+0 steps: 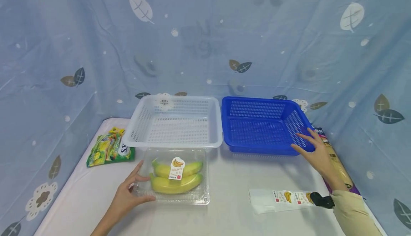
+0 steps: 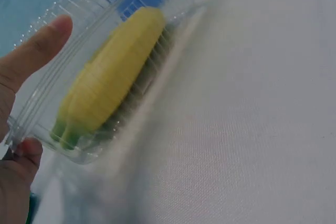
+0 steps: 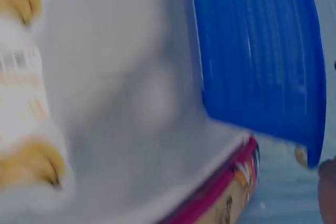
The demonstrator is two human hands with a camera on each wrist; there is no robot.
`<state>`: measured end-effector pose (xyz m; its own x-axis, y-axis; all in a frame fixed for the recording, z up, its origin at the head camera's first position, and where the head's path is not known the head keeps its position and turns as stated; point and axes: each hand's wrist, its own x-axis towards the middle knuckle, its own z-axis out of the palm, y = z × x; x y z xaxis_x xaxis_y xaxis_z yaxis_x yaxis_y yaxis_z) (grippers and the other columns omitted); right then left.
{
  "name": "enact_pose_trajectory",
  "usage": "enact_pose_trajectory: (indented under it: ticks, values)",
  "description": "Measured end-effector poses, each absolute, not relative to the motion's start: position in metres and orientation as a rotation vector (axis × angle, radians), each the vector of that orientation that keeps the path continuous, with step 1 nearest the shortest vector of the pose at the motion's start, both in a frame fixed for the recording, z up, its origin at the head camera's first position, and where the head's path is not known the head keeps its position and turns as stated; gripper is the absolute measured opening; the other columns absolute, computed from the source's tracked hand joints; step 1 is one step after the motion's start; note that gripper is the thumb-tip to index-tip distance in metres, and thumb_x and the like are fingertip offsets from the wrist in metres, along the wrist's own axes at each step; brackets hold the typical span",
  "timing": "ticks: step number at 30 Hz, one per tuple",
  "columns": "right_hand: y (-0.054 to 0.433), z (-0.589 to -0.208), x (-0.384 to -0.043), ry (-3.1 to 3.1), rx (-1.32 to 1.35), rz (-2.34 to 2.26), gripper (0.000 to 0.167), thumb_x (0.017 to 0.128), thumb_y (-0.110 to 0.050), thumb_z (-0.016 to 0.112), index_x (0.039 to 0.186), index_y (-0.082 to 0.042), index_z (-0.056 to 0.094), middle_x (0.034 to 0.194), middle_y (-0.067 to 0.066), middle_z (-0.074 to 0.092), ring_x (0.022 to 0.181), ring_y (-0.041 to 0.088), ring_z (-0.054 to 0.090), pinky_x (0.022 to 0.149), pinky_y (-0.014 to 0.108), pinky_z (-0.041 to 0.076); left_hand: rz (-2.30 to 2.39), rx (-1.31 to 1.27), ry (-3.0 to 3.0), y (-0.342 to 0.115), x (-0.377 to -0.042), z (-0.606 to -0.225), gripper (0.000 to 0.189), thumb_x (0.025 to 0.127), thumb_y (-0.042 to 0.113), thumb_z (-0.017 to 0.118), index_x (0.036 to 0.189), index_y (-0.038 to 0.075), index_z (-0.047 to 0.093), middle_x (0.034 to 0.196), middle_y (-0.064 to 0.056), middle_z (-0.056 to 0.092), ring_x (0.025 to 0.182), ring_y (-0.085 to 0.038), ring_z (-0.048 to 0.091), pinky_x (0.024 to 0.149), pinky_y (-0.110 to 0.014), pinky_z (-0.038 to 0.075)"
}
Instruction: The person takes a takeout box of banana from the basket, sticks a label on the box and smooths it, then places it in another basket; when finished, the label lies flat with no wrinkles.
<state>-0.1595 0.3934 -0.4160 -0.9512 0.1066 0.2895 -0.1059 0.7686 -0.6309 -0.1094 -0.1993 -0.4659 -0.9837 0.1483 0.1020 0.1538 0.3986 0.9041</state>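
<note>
A clear plastic clamshell box with two bananas inside lies in front of the white basket. A banana label sits on its lid. My left hand grips the box's left end, thumb at the front and fingers along the side. The left wrist view shows a finger and the thumb on either side of the box end, beside the bananas. At the front right corner of the blue basket, my right hand has its fingers spread over the rim. One fingertip shows near that rim in the right wrist view.
The white basket stands at the back, beside the blue one. A green snack bag lies at the left. A strip of banana labels is at the front right. A long purple-edged package lies along the right edge.
</note>
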Motion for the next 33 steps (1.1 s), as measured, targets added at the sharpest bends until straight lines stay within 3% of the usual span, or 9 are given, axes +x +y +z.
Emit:
enact_pose_trajectory:
  ticks: [6,7,13,17,21,24,29,30,33]
  values:
    - [0.431,-0.410,-0.168,-2.951,-0.087,0.852,0.081,0.087,-0.047,0.067,0.140,0.008,0.039,0.155,0.030,0.002,0.136,0.057,-0.002,0.093,0.078,0.014,-1.707,-0.264,-2.557,-0.202,-0.109,-0.465,0.042,0.062,0.007,0.088,0.097,0.002,0.065,0.156,-0.012,0.027,0.139,-0.044,0.021,0.097,-0.017,0.036]
    - [0.434,-0.408,-0.170,-2.980,-0.077,0.853,0.081,0.087,-0.046,0.067,0.139,0.009,0.039,0.154,0.031,0.001,0.134,0.060,0.002,0.092,0.078,0.017,-1.715,-0.257,-2.555,-0.202,-0.109,-0.465,0.042,0.062,0.007,0.088,0.096,0.002,0.065,0.156,-0.011,0.027,0.139,-0.043,0.021,0.097,-0.016,0.036]
    - [0.446,-0.401,-0.175,-3.087,-0.074,0.873,0.088,0.083,-0.045,0.072,0.137,0.015,0.037,0.149,0.039,-0.001,0.129,0.064,0.007,0.092,0.075,0.023,-1.746,-0.158,-2.593,-0.202,-0.106,-0.460,0.040,0.065,0.011,0.088,0.095,0.001,0.063,0.157,-0.008,0.026,0.140,-0.042,0.020,0.100,-0.062,0.029]
    - [0.448,-0.398,-0.176,-3.124,-0.087,0.796,0.090,0.080,-0.047,0.074,0.133,0.017,0.040,0.145,0.044,0.006,0.126,0.066,0.016,0.091,0.071,0.031,-1.731,-0.138,-2.603,-0.200,-0.102,-0.456,0.040,0.064,0.010,0.088,0.093,0.000,0.063,0.156,-0.008,0.026,0.140,-0.040,0.022,0.103,-0.037,0.035]
    - [0.452,-0.394,-0.177,-3.163,-0.047,0.700,0.086,0.078,-0.047,0.076,0.130,0.015,0.046,0.144,0.043,0.012,0.096,0.047,0.054,0.067,0.040,0.049,-1.730,-0.144,-2.599,-0.199,-0.099,-0.452,0.040,0.064,0.010,0.088,0.091,-0.001,0.061,0.155,-0.009,0.027,0.139,-0.041,0.023,0.094,-0.007,0.029]
    - [0.455,-0.392,-0.177,-3.193,-0.022,0.670,0.084,0.078,-0.046,0.076,0.129,0.014,0.048,0.146,0.040,0.012,0.081,0.033,0.053,0.055,0.026,0.040,-1.741,-0.144,-2.597,-0.198,-0.096,-0.447,0.041,0.063,0.011,0.088,0.091,-0.001,0.061,0.155,-0.011,0.027,0.138,-0.043,0.022,0.092,-0.004,0.028]
    - [0.455,-0.390,-0.178,-3.222,-0.025,0.617,0.085,0.077,-0.050,0.075,0.128,0.013,0.048,0.145,0.041,0.012,0.092,0.041,0.053,0.060,0.030,0.044,-1.759,-0.162,-2.551,-0.193,-0.089,-0.435,0.037,0.063,0.005,0.087,0.089,-0.002,0.062,0.153,-0.013,0.029,0.134,-0.038,0.033,0.083,-0.004,0.038]
    - [0.455,-0.390,-0.178,-3.225,-0.025,0.610,0.085,0.077,-0.051,0.075,0.128,0.012,0.049,0.145,0.041,0.013,0.086,0.038,0.055,0.059,0.029,0.043,-1.774,-0.160,-2.535,-0.191,-0.088,-0.430,0.036,0.063,0.003,0.087,0.089,-0.002,0.062,0.153,-0.013,0.030,0.126,-0.032,0.047,0.075,-0.005,0.042]
    - [0.453,-0.390,-0.180,-3.222,-0.014,0.597,0.083,0.076,-0.051,0.076,0.126,0.012,0.052,0.145,0.039,0.014,0.064,0.022,0.051,0.053,0.026,0.040,-1.781,-0.185,-2.498,-0.186,-0.083,-0.416,0.035,0.063,0.001,0.087,0.087,-0.001,0.062,0.152,-0.015,0.031,0.101,-0.006,0.055,0.056,-0.018,0.044]
